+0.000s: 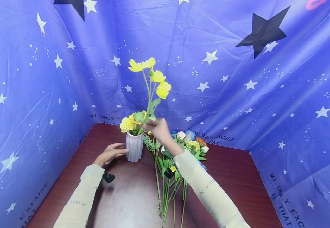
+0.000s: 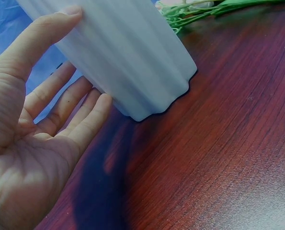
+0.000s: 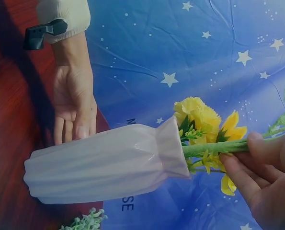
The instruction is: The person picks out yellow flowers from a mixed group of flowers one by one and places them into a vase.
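A pale, fluted vase (image 1: 134, 149) stands upright on the table, with short yellow flowers (image 1: 127, 124) at its mouth. My left hand (image 1: 112, 154) is at the vase's left side; in the left wrist view its thumb and fingertips touch the wall, fingers fairly straight. My right hand (image 1: 160, 129) pinches the green stem (image 3: 214, 147) of a tall yellow flower spray (image 1: 157, 76) between thumb and fingers, just above the vase's rim. The spray leans slightly, its blooms high above the vase. In the right wrist view the stem's lower end is hidden inside the vase mouth.
Right of the vase lie several loose artificial flowers, including a yellow bloom (image 1: 193, 145), an orange bloom (image 1: 201, 141) and a white bloom (image 1: 181, 135), their stems pointing toward me. A blue star-printed cloth (image 1: 210, 91) hangs around the dark red wooden table (image 1: 227, 190).
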The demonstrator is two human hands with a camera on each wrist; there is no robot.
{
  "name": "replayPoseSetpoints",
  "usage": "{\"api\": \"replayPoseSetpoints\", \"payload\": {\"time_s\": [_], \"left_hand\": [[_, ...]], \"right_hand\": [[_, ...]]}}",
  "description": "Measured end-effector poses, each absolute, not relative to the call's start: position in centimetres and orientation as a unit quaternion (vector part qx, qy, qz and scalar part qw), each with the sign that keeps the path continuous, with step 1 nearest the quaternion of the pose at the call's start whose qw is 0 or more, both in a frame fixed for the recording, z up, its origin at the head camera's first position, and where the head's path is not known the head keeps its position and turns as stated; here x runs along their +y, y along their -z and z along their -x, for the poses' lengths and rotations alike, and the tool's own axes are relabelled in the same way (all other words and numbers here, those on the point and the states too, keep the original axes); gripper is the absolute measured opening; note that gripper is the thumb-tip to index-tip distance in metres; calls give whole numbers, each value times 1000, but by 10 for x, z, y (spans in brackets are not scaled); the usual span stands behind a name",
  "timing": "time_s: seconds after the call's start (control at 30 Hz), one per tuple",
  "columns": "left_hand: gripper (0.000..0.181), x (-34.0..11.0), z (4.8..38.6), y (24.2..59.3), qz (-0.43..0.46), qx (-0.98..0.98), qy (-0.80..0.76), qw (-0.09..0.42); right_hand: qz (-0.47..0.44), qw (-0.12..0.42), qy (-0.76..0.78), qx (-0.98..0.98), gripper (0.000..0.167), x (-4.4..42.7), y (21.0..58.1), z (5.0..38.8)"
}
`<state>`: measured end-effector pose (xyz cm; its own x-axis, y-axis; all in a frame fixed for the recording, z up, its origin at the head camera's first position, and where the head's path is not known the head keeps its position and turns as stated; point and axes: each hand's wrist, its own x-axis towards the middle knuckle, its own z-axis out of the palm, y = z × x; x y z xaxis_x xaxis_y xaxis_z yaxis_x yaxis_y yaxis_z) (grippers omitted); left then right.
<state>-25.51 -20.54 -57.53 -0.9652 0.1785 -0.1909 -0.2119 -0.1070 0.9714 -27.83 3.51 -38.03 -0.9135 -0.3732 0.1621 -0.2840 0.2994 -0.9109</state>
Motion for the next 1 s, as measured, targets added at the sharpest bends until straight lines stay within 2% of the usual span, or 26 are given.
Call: {"api": "replayPoseSetpoints", "payload": {"time_s": [0.2,0.4,0.63,1.0], "left_hand": [[66,-204,255,576,19,651,-747,131],[67,-205,256,577,15,654,-745,128],[66,-206,254,577,8,657,-744,125],[68,-205,257,579,18,654,-746,124]], "right_hand": [[207,10,565,798,19,37,379,278],[185,-38,552,812,16,40,374,278],[182,-27,531,827,18,44,373,283],[242,0,469,849,17,43,373,285]]}}
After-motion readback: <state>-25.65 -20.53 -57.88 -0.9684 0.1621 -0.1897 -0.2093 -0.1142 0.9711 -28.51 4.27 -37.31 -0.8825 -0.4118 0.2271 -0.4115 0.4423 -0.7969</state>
